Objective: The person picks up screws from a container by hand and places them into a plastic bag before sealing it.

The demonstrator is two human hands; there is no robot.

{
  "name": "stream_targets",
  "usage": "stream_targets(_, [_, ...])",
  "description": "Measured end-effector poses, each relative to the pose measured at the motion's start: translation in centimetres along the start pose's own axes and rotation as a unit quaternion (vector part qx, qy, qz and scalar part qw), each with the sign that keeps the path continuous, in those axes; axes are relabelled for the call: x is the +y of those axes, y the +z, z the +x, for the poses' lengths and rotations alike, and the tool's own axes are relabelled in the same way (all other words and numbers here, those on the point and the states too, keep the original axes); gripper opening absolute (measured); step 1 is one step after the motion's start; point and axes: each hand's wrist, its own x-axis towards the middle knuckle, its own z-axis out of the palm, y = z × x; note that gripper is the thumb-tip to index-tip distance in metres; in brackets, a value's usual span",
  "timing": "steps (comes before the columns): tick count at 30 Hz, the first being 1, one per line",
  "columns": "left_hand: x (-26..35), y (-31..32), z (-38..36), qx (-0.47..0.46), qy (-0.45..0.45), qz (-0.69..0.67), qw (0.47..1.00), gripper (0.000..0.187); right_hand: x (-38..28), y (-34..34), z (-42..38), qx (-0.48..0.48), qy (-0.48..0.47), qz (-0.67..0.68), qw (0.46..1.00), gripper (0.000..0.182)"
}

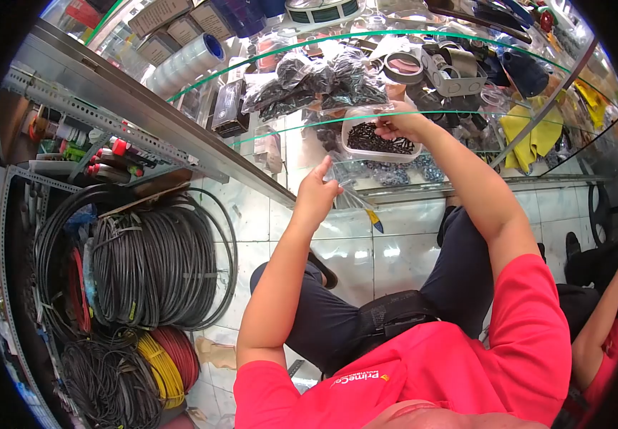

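Note:
My right hand (403,123) reaches over a white plastic tub (384,155) on the lower shelf. The tub holds many small black pieces that look like screws (373,137). Its fingers are curled together at the tub's far rim, and what they hold is hidden. Left of the tub, my left hand (316,194) is closed around the edge of what looks like a clear plastic bag (348,194), which hangs down toward the floor. A small yellow and blue tip (374,220) shows at the bag's lower end.
Bags of black parts (316,82) lie on the glass shelf above the tub. Coils of black cable (155,264) stand on the left, with yellow (160,368) and red coils below. A metal-framed glass edge (273,179) runs beside my left hand. Another person's arm (605,307) is at right.

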Motion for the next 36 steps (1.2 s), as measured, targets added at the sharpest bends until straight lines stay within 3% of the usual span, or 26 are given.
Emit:
stream_targets(1, [-0.1, 0.0, 0.0, -0.002, 0.003, 0.002, 1.0, 0.058, 0.2, -0.1, 0.0, 0.0, 0.0, 0.0, 1.0, 0.019])
stream_targets(3, [-0.2, 0.1, 0.2, -0.004, 0.006, 0.005, 1.0, 0.058, 0.8, -0.2, 0.3, 0.038, 0.018, -0.287, 0.957, 0.022])
stream_targets(4, [-0.2, 0.1, 0.2, -0.006, 0.007, 0.01, 1.0, 0.058, 1.2, -0.2, 0.6, 0.039, 0.018, -0.286, 0.957, 0.022])
stream_targets(6, [-0.5, 0.3, 0.4, -0.009, 0.009, 0.017, 1.0, 0.058, 2.2, 0.2, 1.3, 0.041, 0.027, -0.502, 0.863, 0.026])
stream_targets(7, [-0.7, 0.4, 0.5, 0.002, 0.024, 0.01, 1.0, 0.058, 3.1, 0.3, 1.3, 0.066, -0.071, -0.55, 0.829, 0.026])
stream_targets(11, [-0.7, 0.6, 0.4, 0.005, 0.032, 0.01, 0.999, 0.059, 4.4, 0.4, 2.2, 0.108, -0.166, -0.571, 0.797, 0.024])
stream_targets(13, [-0.8, 0.6, 0.4, 0.005, 0.036, 0.009, 0.999, 0.058, 3.0, 0.6, 1.7, 0.056, -0.051, -0.529, 0.845, 0.033])
stream_targets(14, [-0.8, 0.6, 0.4, 0.005, 0.04, 0.007, 0.999, 0.058, 2.6, 0.5, 1.6, 0.056, -0.051, -0.529, 0.845, 0.033])
stream_targets(17, [-0.9, 0.5, 0.3, -0.001, 0.05, 0.017, 0.999, 0.058, 0.6, 0.8, -0.1, 0.004, -0.009, -0.275, 0.961, 0.018])
stream_targets(18, [-0.8, 0.5, 0.3, 0.0, 0.05, 0.014, 0.999, 0.058, -0.2, 1.7, -1.2, 0.004, -0.008, -0.277, 0.961, 0.018])
stream_targets(20, [-0.5, 0.4, 0.3, -0.02, 0.014, 0.027, 0.999, 0.058, -1.2, 3.6, -3.0, -0.088, -0.002, -0.056, 0.995, 0.018])
stream_targets(22, [-0.6, 0.5, 0.5, -0.019, 0.018, 0.023, 0.999, 0.058, -1.9, 5.4, -4.8, -0.171, -0.015, -0.091, 0.981, 0.018])
stream_targets(24, [-0.6, 0.4, 0.5, -0.019, 0.022, 0.023, 0.999, 0.058, -1.5, 7.2, -5.6, -0.227, -0.053, -0.232, 0.944, 0.021])
stream_targets(28, [-0.3, 0.3, 0.3, -0.012, 0.004, 0.023, 1.0, 0.058, -1.0, 5.7, -4.2, -0.082, -0.259, -0.343, 0.899, 0.022])
stream_targets(29, [-0.3, 0.3, 0.2, -0.007, 0.006, 0.023, 1.0, 0.059, -1.2, 4.8, -3.8, -0.059, -0.226, -0.318, 0.919, 0.021])
stream_targets(30, [-0.4, 0.3, 0.2, -0.006, 0.007, 0.024, 1.0, 0.059, -0.3, 3.9, -2.3, 0.006, -0.224, -0.347, 0.911, 0.019])
stream_targets(32, [-1.0, 0.4, 0.3, 0.012, 0.038, 0.012, 0.999, 0.059, 1.8, 1.3, 0.4, 0.028, -0.242, -0.405, 0.881, 0.026])
stream_targets(36, [-1.1, 0.4, 0.4, 0.011, 0.038, 0.005, 0.999, 0.059, 2.4, 1.1, -0.6, -0.004, -0.195, -0.509, 0.838, 0.037])
